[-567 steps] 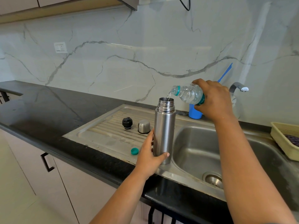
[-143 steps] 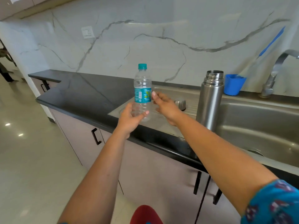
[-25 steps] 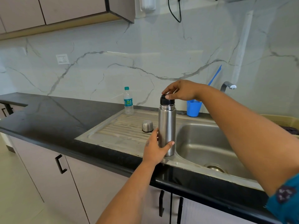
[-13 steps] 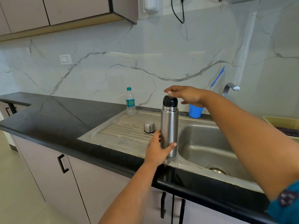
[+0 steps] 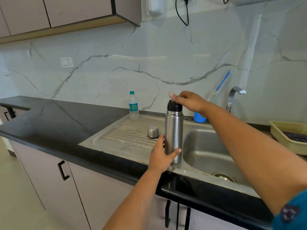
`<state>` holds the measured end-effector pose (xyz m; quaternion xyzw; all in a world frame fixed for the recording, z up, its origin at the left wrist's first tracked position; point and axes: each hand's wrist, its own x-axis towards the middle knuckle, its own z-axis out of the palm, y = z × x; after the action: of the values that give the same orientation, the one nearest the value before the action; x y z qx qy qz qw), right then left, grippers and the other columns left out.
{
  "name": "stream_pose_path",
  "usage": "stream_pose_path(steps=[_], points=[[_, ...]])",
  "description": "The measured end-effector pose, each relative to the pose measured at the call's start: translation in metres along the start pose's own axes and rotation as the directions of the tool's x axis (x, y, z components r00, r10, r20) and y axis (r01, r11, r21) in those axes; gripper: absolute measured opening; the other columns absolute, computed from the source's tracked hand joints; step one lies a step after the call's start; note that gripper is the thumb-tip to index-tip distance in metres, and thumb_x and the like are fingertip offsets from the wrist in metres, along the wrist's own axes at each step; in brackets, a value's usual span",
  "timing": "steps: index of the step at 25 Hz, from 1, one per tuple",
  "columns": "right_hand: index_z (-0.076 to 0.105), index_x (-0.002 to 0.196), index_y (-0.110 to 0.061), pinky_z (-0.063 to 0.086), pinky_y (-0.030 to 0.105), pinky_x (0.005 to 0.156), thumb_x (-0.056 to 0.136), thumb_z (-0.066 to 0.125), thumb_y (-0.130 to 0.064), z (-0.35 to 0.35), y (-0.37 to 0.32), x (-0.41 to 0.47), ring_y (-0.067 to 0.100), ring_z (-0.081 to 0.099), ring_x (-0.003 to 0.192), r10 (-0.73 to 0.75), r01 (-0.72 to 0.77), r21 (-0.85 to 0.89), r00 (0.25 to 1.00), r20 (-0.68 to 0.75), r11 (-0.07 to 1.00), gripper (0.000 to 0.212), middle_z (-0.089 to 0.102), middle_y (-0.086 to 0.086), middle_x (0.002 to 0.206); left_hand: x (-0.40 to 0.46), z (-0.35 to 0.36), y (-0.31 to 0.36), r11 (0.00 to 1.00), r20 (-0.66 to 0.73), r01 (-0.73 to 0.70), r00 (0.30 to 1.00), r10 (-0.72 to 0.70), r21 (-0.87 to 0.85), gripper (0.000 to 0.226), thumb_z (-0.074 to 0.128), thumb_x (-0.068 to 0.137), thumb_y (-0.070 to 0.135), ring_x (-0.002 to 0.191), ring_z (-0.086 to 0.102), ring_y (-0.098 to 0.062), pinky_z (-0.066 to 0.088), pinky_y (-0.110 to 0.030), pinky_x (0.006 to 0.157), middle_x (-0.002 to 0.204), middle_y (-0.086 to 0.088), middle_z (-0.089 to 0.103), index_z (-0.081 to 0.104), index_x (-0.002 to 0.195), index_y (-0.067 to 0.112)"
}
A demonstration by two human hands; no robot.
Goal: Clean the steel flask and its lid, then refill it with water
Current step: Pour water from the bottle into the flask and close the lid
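Compared with half a second back, not much has shifted: the right hand (image 5: 189, 101) is still up over the black stopper (image 5: 174, 105), but now it sits lower on it, palm side over the right part of the cap, with the fingertips blurred out past the left. Whether it's actually gripping the stopper or just resting there, I can't tell. The left hand (image 5: 163, 154) stays wrapped around the lower part of the steel flask (image 5: 174, 135), thumb across the front.

The flask stands upright on the drainboard (image 5: 126, 138), right at the lip of the sink basin (image 5: 207, 153) and close to the front counter edge. The steel cup lid (image 5: 153, 131) sits on the ridges just left of the flask, not touching it. The capped water bottle (image 5: 133, 106) is at the back corner of the drainboard, well apart. A blue cup (image 5: 199, 117) stands behind the right wrist, tap (image 5: 232, 97) beyond it, and a yellow basket (image 5: 285, 133) at far right. The black counter (image 5: 58, 117) stretches off to the left.
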<state>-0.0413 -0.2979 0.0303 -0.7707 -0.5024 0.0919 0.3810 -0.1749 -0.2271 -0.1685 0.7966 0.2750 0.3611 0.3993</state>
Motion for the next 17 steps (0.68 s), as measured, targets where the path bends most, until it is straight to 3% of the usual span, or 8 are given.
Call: stream_pose_path(steps=[2,3,6,10,13,15,17], points=[[0.058,0.124,-0.027,0.033,0.045,0.108,0.085,0.043,-0.071,-0.004,0.011,0.002,0.017,0.047,0.125,-0.007,-0.048,0.367,0.989,0.148,0.929,0.061,0.056,-0.002,0.130,0.000,0.000,0.000,1.000,0.004,0.002,1.000,-0.002,0.004,0.079,0.076,0.075,0.053,0.124,0.048,-0.009,0.046,-0.042,0.105,0.135,0.011,0.051,0.035,0.141,0.037],[0.057,0.128,-0.028,0.029,0.045,0.110,0.093,0.045,-0.056,-0.007,0.016,0.002,0.016,0.045,0.128,-0.055,-0.041,0.445,0.978,0.202,0.895,0.046,0.055,-0.003,0.133,0.000,0.000,0.000,1.000,0.004,0.003,1.000,-0.003,0.004,0.079,0.076,0.075,0.054,0.125,0.048,-0.010,0.046,-0.042,0.105,0.135,0.011,0.052,0.035,0.141,0.037],[0.062,0.126,-0.029,0.034,0.040,0.106,0.095,0.056,-0.022,-0.011,0.020,0.000,0.016,0.047,0.126,-0.129,0.034,0.363,0.962,0.240,0.931,0.032,0.059,-0.005,0.130,0.000,0.000,-0.001,1.000,0.004,0.002,1.000,-0.002,0.005,0.080,0.076,0.074,0.055,0.125,0.048,-0.010,0.046,-0.043,0.105,0.135,0.010,0.052,0.035,0.141,0.037],[0.066,0.105,-0.030,0.048,0.038,0.096,0.069,0.081,-0.041,-0.003,0.013,0.003,0.018,0.060,0.101,-0.075,0.068,0.207,0.997,0.028,0.976,0.041,0.064,0.002,0.104,0.000,0.000,0.001,1.000,0.003,0.004,1.000,-0.004,0.007,0.080,0.077,0.076,0.052,0.125,0.048,-0.010,0.046,-0.041,0.105,0.135,0.009,0.051,0.035,0.141,0.036],[0.060,0.107,-0.029,0.046,0.035,0.093,0.055,0.075,-0.068,-0.002,0.011,0.002,0.017,0.058,0.100,-0.044,0.042,0.175,0.999,0.011,0.984,0.067,0.061,0.001,0.105,-0.001,-0.002,0.003,1.000,0.006,0.006,1.000,-0.006,0.004,0.079,0.077,0.076,0.050,0.126,0.048,-0.012,0.045,-0.041,0.106,0.136,0.008,0.051,0.035,0.142,0.035],[0.056,0.123,-0.031,0.039,0.037,0.101,0.073,0.061,-0.068,-0.007,0.015,0.003,0.016,0.050,0.119,-0.034,0.001,0.289,0.994,0.107,0.957,0.062,0.056,-0.003,0.126,-0.001,-0.002,0.004,1.000,0.010,0.009,1.000,-0.009,0.007,0.079,0.077,0.077,0.050,0.126,0.048,-0.012,0.044,-0.040,0.106,0.137,0.007,0.051,0.035,0.142,0.034],[0.055,0.132,-0.029,0.033,0.037,0.105,0.094,0.055,-0.039,-0.015,0.021,0.004,0.013,0.044,0.128,-0.079,-0.008,0.397,0.977,0.200,0.918,0.039,0.054,-0.006,0.135,-0.001,-0.002,0.004,1.000,0.012,0.010,1.000,-0.010,0.008,0.079,0.077,0.077,0.050,0.126,0.048,-0.012,0.044,-0.039,0.106,0.137,0.008,0.051,0.035,0.142,0.034]])
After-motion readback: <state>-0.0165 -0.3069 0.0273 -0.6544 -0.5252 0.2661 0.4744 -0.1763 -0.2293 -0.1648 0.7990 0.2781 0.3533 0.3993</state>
